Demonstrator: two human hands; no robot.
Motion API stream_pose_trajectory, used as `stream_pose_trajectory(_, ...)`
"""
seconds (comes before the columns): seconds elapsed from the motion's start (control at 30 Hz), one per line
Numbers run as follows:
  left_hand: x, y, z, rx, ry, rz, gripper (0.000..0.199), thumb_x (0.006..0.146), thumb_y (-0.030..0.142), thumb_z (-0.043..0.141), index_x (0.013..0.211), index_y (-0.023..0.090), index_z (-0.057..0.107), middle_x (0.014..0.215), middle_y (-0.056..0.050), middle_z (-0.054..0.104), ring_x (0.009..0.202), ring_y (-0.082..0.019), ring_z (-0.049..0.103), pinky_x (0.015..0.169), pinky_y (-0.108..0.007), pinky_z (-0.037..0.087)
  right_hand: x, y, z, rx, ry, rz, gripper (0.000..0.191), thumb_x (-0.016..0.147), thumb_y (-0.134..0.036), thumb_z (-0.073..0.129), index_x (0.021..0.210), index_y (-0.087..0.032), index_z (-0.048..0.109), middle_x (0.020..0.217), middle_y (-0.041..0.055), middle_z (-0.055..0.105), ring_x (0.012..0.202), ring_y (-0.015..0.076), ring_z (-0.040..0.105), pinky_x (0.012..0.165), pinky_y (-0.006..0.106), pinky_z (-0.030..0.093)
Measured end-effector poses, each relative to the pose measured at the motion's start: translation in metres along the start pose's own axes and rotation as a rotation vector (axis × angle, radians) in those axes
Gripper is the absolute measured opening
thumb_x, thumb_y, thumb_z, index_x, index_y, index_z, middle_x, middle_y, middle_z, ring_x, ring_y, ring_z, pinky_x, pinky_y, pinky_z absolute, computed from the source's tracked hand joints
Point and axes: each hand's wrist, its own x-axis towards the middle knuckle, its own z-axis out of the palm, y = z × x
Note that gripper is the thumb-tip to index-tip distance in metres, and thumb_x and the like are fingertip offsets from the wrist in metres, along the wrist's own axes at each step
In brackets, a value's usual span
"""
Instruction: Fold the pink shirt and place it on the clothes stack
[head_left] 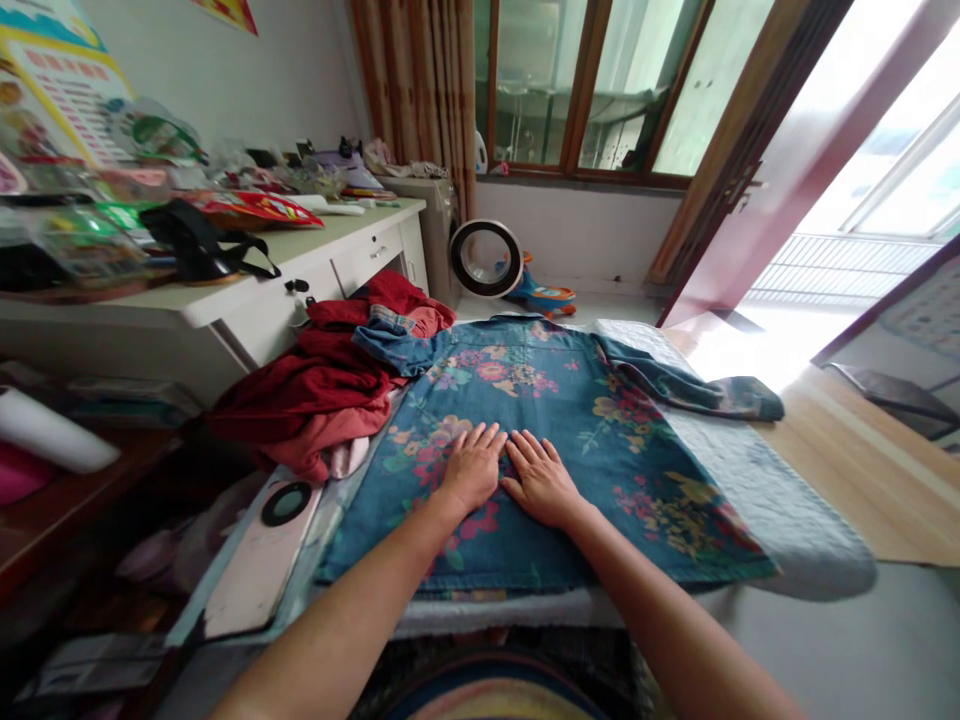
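Observation:
A blue denim shirt with a floral print lies spread out, its collar at the far end and its hem toward me. Its right-side sleeve stretches out to the right, while the left one is bunched near the red clothes. My left hand rests flat on the middle of the fabric. Beside it, my right hand also presses flat, fingers extended, the fingertips of both almost meeting. Neither hand grips anything. Under the shirt is a pale quilted cloth.
Red and pink clothes are heaped at the left. Nearer me lies a phone with a round black ring. A cluttered white desk stands along the left wall. Beyond the shirt are an open washing-machine door and a blue-orange toy.

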Motion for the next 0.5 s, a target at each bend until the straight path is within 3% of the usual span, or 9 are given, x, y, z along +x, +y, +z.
stream_pose_trajectory(0.27, -0.017, -0.005, 0.004, 0.046, 0.04, 0.002, 0.054, 0.097, 0.047, 0.04, 0.146, 0.026, 0.045, 0.155, -0.007, 0.041, 0.144, -0.028, 0.034, 0.117, -0.048, 0.027, -0.042, 0.004, 0.002, 0.009, 0.013, 0.071, 0.065, 0.096, -0.054, 0.043, 0.153, -0.024, 0.036, 0.163, 0.0063, 0.021, 0.15, 0.0238, 0.018, 0.121, 0.043, 0.017)
stream_pose_trajectory(0.5, -0.028, -0.005, 0.0, 0.065, 0.002, -0.037, 0.057, 0.096, 0.049, 0.044, 0.148, 0.025, 0.043, 0.158, -0.009, 0.036, 0.146, -0.031, 0.028, 0.118, -0.049, 0.024, -0.069, 0.018, 0.001, -0.002, 0.029, 0.12, 0.061, 0.098, -0.052, 0.04, 0.154, -0.029, 0.032, 0.162, 0.0033, 0.023, 0.15, 0.0227, 0.018, 0.122, 0.043, 0.016)
